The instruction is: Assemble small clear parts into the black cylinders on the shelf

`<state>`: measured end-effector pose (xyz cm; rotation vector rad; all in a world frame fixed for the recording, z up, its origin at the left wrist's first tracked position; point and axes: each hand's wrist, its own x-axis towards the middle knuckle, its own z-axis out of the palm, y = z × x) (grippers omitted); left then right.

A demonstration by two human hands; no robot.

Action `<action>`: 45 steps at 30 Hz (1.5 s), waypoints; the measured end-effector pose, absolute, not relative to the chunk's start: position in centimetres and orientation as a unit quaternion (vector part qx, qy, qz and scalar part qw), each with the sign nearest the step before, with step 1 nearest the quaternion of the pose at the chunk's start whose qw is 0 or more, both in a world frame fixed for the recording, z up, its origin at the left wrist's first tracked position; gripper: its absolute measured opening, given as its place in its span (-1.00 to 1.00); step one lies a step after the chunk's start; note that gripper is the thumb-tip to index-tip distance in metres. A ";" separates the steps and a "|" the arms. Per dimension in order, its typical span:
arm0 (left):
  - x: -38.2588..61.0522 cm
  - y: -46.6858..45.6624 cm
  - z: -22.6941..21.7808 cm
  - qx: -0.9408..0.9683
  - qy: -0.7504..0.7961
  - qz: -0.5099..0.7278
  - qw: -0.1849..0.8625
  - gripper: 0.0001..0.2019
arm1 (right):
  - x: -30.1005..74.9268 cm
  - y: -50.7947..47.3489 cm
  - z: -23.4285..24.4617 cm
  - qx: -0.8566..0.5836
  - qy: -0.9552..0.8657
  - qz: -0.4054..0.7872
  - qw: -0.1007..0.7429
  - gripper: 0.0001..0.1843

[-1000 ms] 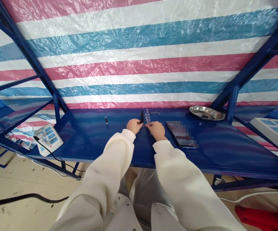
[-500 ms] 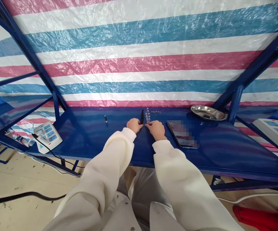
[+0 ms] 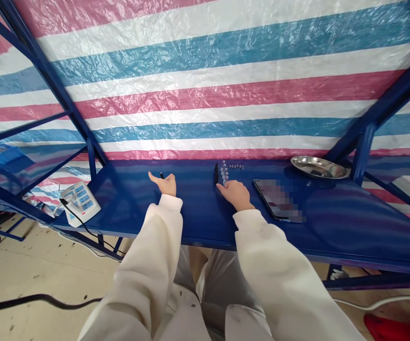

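Note:
On the blue tabletop, my left hand is held open, one finger stretched to the left. A small black cylinder shows just behind it, partly covered; whether the hand touches it I cannot tell. My right hand has its fingers curled together at the near end of two short rows. One row is small black pieces, the other small clear pieces. What its fingertips hold, if anything, is hidden. Several tiny shiny metal pieces lie in a line right of the clear row.
A phone with a blurred screen lies right of my right hand. Farther right, an oval metal dish stands near the back edge. A white power strip with a black cable sits at the left end. Blue frame posts rise at the sides.
My left hand has left the black row and moved left to the small black cylinder, its fingers opening. My right hand stays by the rows. The view has shifted slightly.

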<state>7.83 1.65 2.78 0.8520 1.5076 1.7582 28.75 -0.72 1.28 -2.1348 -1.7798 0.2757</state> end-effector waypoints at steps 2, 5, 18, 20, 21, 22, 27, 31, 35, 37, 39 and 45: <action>7.2 2.3 2.5 0.273 0.597 0.666 0.353 0.00 | 28.5 -0.8 1.3 -0.725 -0.656 0.091 0.189 -0.59; 6.6 3.1 2.0 0.233 0.576 0.683 0.383 -0.04 | 28.2 -0.7 1.0 -0.654 -0.718 0.092 0.218 -0.55; 7.2 2.5 2.4 0.241 0.489 0.664 0.512 -0.77 | 27.4 -1.0 0.5 -0.520 -0.769 0.149 0.340 -0.51; 7.5 2.2 2.3 0.318 0.445 0.608 0.576 -0.78 | 27.1 -1.2 0.7 -0.504 -0.764 0.182 0.358 -0.55; 7.6 2.1 2.2 0.361 0.426 0.574 0.599 -0.76 | 26.9 -1.3 0.9 -0.493 -0.762 0.207 0.366 -0.59; 7.8 2.0 2.1 0.400 0.411 0.544 0.613 -0.72 | 26.7 -1.4 1.0 -0.482 -0.758 0.234 0.372 -0.63; 8.6 1.9 1.3 0.500 0.374 0.463 0.629 -0.57 | 25.9 -1.9 1.6 -0.446 -0.757 0.320 0.354 -0.65; 8.6 1.9 1.1 0.507 0.375 0.460 0.625 -0.50 | 25.8 -2.0 1.6 -0.433 -0.766 0.330 0.343 -0.65; 8.5 2.1 0.8 0.515 0.373 0.458 0.622 -0.46 | 25.7 -2.1 1.7 -0.420 -0.773 0.324 0.349 -0.70; 8.5 2.2 0.7 0.519 0.371 0.454 0.621 -0.46 | 25.7 -2.1 1.9 -0.419 -0.776 0.320 0.347 -0.71; 8.5 2.3 0.5 0.524 0.369 0.452 0.620 -0.45 | 25.6 -2.2 2.0 -0.421 -0.779 0.308 0.348 -0.71; 8.6 2.3 0.4 0.522 0.386 0.468 0.599 -0.45 | 25.6 -2.1 2.0 -0.438 -0.773 0.272 0.371 -0.75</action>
